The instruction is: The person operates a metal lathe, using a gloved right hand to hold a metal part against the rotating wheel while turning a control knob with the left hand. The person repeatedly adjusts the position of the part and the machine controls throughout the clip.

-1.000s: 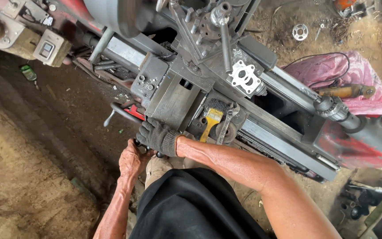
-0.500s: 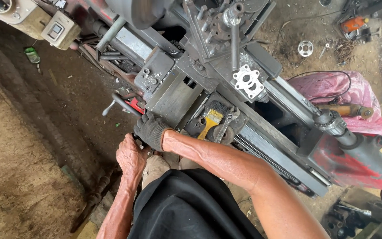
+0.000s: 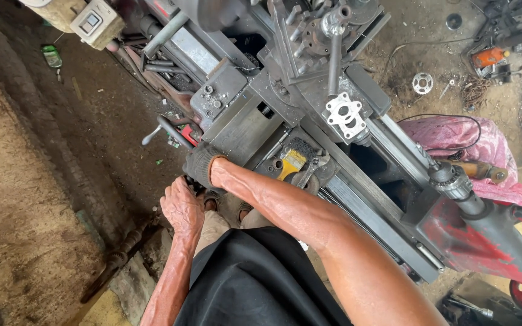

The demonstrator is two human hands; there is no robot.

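I look down on a grey metal lathe (image 3: 243, 115). My right hand (image 3: 202, 164), in a dark glove, is closed over the front corner of the lathe carriage (image 3: 237, 130). Just below it, my bare left hand (image 3: 182, 208) curls its fingers around a dark handle under the carriage; the handle itself is mostly hidden. On the carriage beside my right forearm lie a yellow-handled brush (image 3: 291, 162) and a wrench (image 3: 310, 169). A pale machined plate with holes (image 3: 345, 116) sits on the tool post area.
A ball-ended lever (image 3: 159, 130) sticks out left of my hands. The red tailstock (image 3: 484, 235) and a pink cloth (image 3: 469, 142) lie to the right. A switch box (image 3: 95, 24) is at top left. On the dirt floor lie a sprocket (image 3: 422, 83), an orange tool (image 3: 489, 57) and a rusty pipe (image 3: 116, 259).
The view has drifted, so the lathe sits lower right in the frame. Both hands stay at the same place on the carriage front, the left one shifted slightly up.
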